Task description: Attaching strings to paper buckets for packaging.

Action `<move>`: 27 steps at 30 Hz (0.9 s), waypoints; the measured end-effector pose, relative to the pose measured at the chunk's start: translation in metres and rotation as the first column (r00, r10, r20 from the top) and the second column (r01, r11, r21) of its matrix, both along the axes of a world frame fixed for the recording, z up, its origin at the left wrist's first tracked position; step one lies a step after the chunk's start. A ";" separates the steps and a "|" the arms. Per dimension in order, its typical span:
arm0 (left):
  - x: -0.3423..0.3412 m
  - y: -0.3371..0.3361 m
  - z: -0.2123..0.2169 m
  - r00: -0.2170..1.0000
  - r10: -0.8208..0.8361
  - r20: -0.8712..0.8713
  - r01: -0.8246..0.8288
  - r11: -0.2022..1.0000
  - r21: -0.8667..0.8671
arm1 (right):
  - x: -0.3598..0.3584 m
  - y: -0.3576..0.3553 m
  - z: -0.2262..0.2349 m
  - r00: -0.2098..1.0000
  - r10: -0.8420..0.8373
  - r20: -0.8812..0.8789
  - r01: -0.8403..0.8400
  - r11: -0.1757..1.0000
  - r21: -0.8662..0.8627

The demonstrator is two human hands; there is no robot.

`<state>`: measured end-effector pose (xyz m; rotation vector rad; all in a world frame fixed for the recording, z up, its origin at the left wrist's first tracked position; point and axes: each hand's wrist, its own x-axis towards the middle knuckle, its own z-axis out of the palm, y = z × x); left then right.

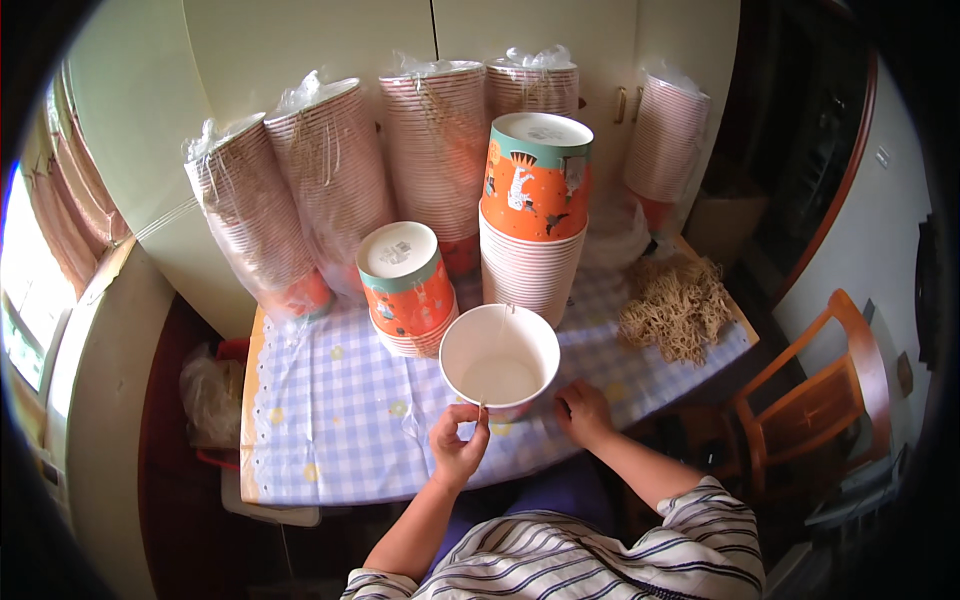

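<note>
An open white paper bucket stands upright on the table in front of me. A thin beige string shows at its far rim, and a short piece shows at the near rim. My left hand pinches that near piece between thumb and forefinger. Just right of the bucket, my right hand rests low by the tablecloth with its fingers curled in; nothing shows in it. Behind the bucket are a short stack of upside-down orange buckets and a taller stack. A tangled heap of beige strings lies to the right.
Several tall plastic-wrapped bucket stacks line the back of the table, before pale cabinets. A blue checked cloth covers the table. A wooden chair stands at the right, and a plastic bag sits at the left.
</note>
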<state>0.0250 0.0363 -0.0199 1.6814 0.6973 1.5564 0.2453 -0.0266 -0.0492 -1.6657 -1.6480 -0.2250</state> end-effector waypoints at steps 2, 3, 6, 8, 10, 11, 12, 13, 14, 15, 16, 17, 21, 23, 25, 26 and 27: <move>0.001 -0.002 0.001 1.000 -0.001 0.020 0.001 1.000 -0.014 | 0.000 0.000 -0.001 1.000 0.018 0.023 -0.019 1.000 0.017; 0.001 -0.004 0.002 1.000 0.007 0.021 -0.007 1.000 -0.013 | 0.000 -0.001 -0.003 0.999 0.007 0.052 -0.007 1.000 0.010; 0.002 -0.006 0.001 1.000 -0.016 0.012 0.016 1.000 0.022 | 0.001 -0.001 -0.007 0.997 0.005 0.082 -0.004 1.000 -0.015; 0.005 -0.009 0.001 1.000 0.011 0.021 -0.012 1.000 0.021 | 0.001 -0.001 -0.007 0.996 0.014 0.089 -0.010 0.999 -0.034; 0.008 -0.013 0.003 0.999 0.044 0.024 -0.044 0.999 0.030 | 0.000 -0.003 -0.005 0.993 -0.003 0.114 0.009 0.998 -0.055; 0.009 -0.014 0.003 0.998 0.054 0.028 -0.055 0.998 0.033 | -0.001 -0.004 -0.005 0.993 0.007 0.119 0.000 0.999 -0.052; 0.009 -0.015 0.002 0.998 0.036 0.055 -0.036 0.999 -0.016 | 0.000 -0.004 -0.007 0.994 0.002 0.109 0.003 0.999 -0.043; 0.009 -0.016 -0.001 0.996 0.020 0.082 -0.015 0.998 -0.064 | 0.000 -0.003 -0.007 0.995 -0.004 0.098 0.007 0.999 -0.033; 0.008 -0.015 -0.006 0.995 0.015 0.095 -0.007 0.997 -0.080 | 0.000 -0.003 -0.008 0.995 0.003 0.102 0.000 1.000 -0.029; 0.007 -0.014 -0.011 0.995 0.020 0.098 -0.013 0.997 -0.076 | 0.000 -0.004 -0.009 0.995 -0.002 0.101 0.004 1.000 -0.020; 0.005 -0.013 -0.012 0.986 -0.006 0.166 0.026 0.992 -0.123 | 0.000 -0.003 -0.009 0.995 -0.009 0.099 0.010 1.000 -0.010; 0.005 -0.012 -0.014 0.972 -0.030 0.234 0.070 0.984 -0.165 | -0.001 -0.002 -0.010 0.995 -0.007 0.101 0.008 1.000 -0.004; 0.005 -0.014 -0.010 0.919 -0.046 0.391 0.167 0.946 -0.280 | 0.000 0.000 -0.015 0.995 -0.030 0.098 0.030 1.000 0.002; 0.005 -0.018 -0.006 0.913 -0.053 0.405 0.178 0.944 -0.278 | -0.001 0.000 -0.017 0.995 -0.035 0.094 0.035 0.999 -0.001; 0.007 -0.019 -0.005 0.910 -0.089 0.404 0.216 0.935 -0.280 | 0.000 0.001 -0.018 0.993 -0.045 0.107 0.042 0.999 0.033; 0.008 -0.021 -0.005 0.910 -0.088 0.404 0.215 0.936 -0.278 | 0.000 0.002 -0.019 0.993 -0.044 0.107 0.040 0.999 0.035; 0.008 -0.022 -0.005 0.908 -0.090 0.409 0.219 0.935 -0.279 | 0.000 0.003 -0.020 0.993 -0.048 0.108 0.045 0.999 0.026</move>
